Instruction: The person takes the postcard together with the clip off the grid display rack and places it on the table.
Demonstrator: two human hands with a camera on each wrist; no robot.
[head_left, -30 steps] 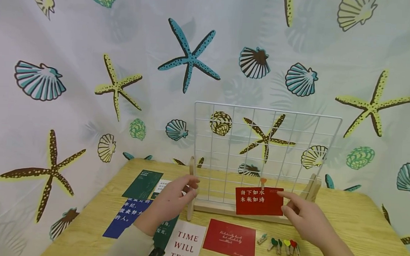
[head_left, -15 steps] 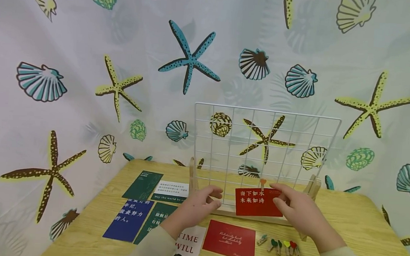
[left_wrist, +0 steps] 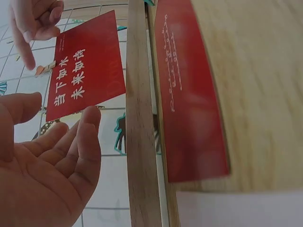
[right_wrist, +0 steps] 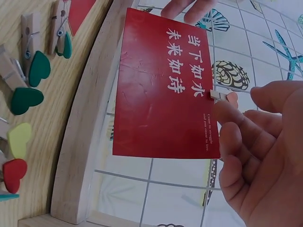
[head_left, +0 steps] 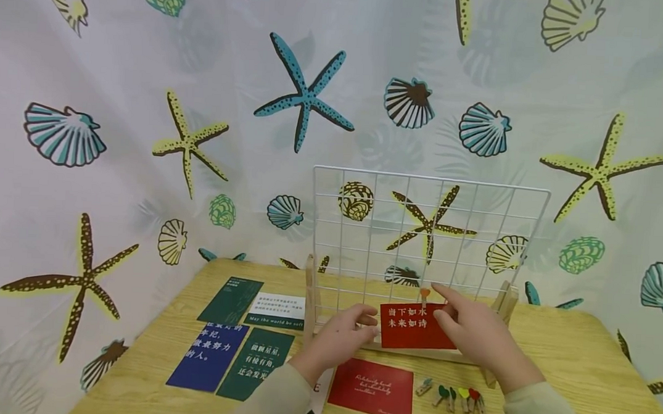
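A red card (head_left: 409,334) with white Chinese lettering hangs low on a white wire grid (head_left: 386,234). A small wooden clothespin with an orange heart (head_left: 425,292) holds the card's top edge to the grid. My left hand (head_left: 339,334) is at the card's left side, fingers loosely bent and gripping nothing; in the left wrist view its fingertips (left_wrist: 90,116) lie close to the card edge. My right hand (head_left: 473,330) is over the card's right part, its index finger reaching beside the heart. In the right wrist view, thumb and fingers stand apart around the clothespin (right_wrist: 218,95).
Several heart clothespins (head_left: 462,398) lie on the wooden table (head_left: 569,365) at front right. Another red card (head_left: 370,391) lies before the grid's wooden base. Green (head_left: 230,300), blue (head_left: 207,356) and other cards spread to the left. A patterned curtain (head_left: 372,48) hangs behind.
My left hand has moved right, from the grid's left post to the red card's left edge. My right hand has shifted left and up along the card toward the orange-heart clothespin.
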